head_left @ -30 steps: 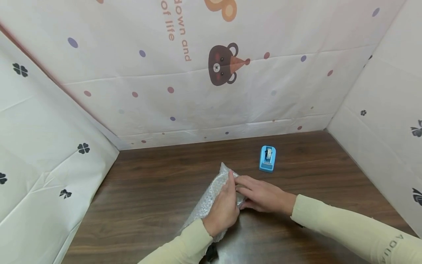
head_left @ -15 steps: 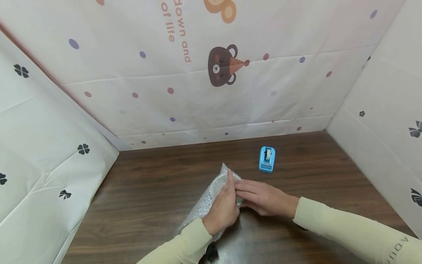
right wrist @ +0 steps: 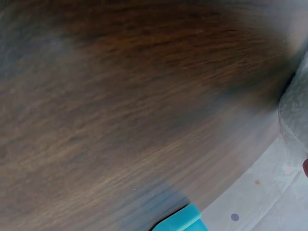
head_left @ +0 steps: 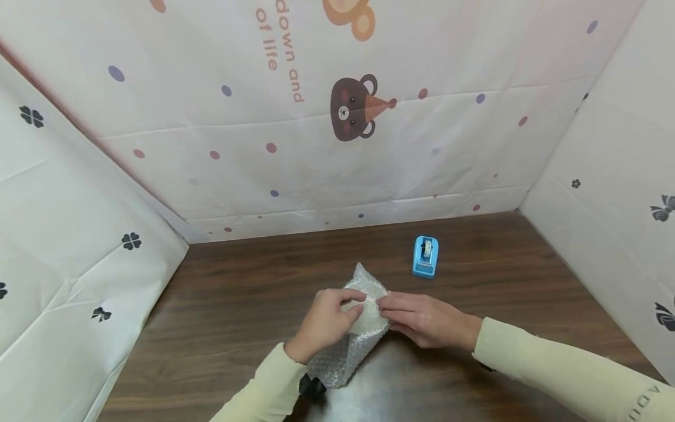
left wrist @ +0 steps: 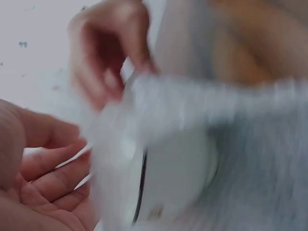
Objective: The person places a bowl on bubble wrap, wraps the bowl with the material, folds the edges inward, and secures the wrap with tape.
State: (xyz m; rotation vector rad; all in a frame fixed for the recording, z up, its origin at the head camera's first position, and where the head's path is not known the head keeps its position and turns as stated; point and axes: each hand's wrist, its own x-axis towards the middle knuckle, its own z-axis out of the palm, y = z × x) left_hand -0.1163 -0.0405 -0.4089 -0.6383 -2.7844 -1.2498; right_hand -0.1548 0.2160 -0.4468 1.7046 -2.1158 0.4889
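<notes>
A sheet of clear bubble wrap is folded round a white, round-sided item that has a thin dark line on it. Its kind is hard to make out, since wrap covers much of it. My right hand pinches the wrap's edge on the right side of the bundle. Over the bundle's left side, my left hand has its thumb and forefinger spread apart and bent loosely. In the left wrist view, the left fingers lie relaxed beside the wrap, and the right hand shows above it.
Behind the right hand, a blue tape dispenser with a small roll stands on the dark wooden table. White printed sheets enclose the table at the back and both sides.
My left hand has lifted off the bundle's front and shifted left, uncovering the folded wrap. The right hand stays at the right edge, its fingers now closer together.
</notes>
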